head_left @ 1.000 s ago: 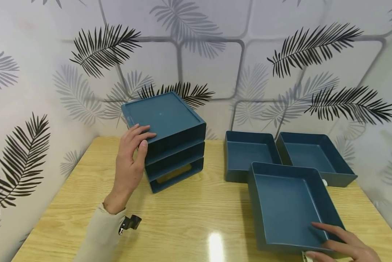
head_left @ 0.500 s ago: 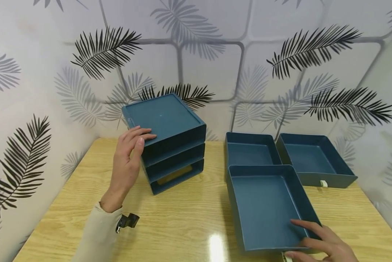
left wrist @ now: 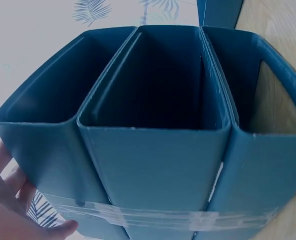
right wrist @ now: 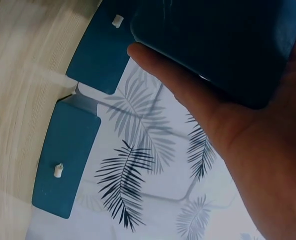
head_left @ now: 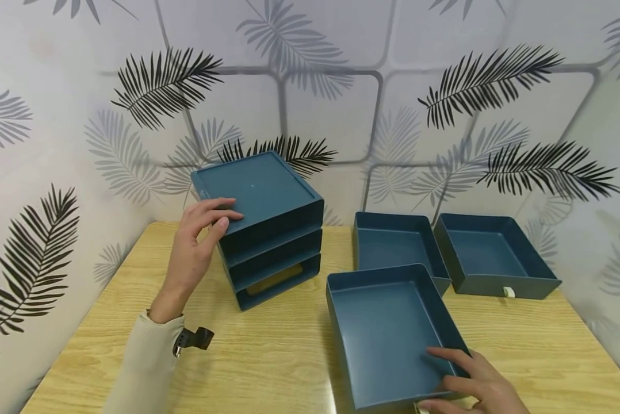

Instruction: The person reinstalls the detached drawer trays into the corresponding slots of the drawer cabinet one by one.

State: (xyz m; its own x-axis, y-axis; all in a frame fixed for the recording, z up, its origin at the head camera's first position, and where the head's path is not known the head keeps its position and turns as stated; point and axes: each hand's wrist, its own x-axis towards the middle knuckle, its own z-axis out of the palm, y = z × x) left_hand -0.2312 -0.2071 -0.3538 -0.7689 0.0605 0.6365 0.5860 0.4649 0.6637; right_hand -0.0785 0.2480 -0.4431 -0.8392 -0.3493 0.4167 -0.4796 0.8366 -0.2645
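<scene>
My left hand (head_left: 191,253) rests on the top left edge of a dark blue cabinet (head_left: 258,190) with three stacked slots, all facing front without drawers. In the left wrist view, clear tape (left wrist: 157,216) runs across the cabinet's side, near my thumb. To the right, my right hand (head_left: 478,382) grips a blue drawer (head_left: 385,339) by its near right corner, fingers inside and thumb out at the front panel. This drawer is tilted and held above the table. A small pale tab (head_left: 421,407) shows at its front, partly hidden by the thumb.
Two more blue drawers stand at the back right, the left one (head_left: 393,241) partly covered by the held drawer, the right one (head_left: 488,256) showing a white tab (head_left: 509,292). Wood-grain table (head_left: 274,356) lies below; a leaf-patterned wall covering (head_left: 330,115) closes off the back and sides.
My right hand has carried the drawer leftward, closer to the cabinet, uncovering the back right drawer's front. The left hand stays at the cabinet's top edge, its wrist shifted slightly left.
</scene>
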